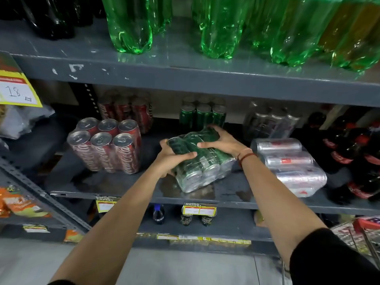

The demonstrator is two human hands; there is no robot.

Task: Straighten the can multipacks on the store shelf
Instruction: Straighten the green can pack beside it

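A shrink-wrapped green can multipack (197, 161) lies on its side on the middle shelf (131, 186), tilted, with the silver can ends facing the shelf's front edge. The left hand (172, 159) is wrapped around its near left corner, fingers curled over the top and thumb underneath. The right hand (221, 140) is spread over the far right side, fingers closed on the plastic wrap (a red thread band sits on that wrist).

Just behind it a second green multipack (202, 117) stands upright. To the left, well apart, a red Coca-Cola multipack (107, 146) stands upright with the script logo readable on the cans, and another red pack (125, 112) stands behind that. To the right, just beside the right wrist, a silver can multipack (292, 165) lies on its side; its label is too blurred to read.

Yellow price tags (199, 208) on the shelf edge read "SUPER MARKET". A yellow sign (17, 89) at far left shows a handwritten "18". Green plastic bottles (131, 23) stand on the shelf above.
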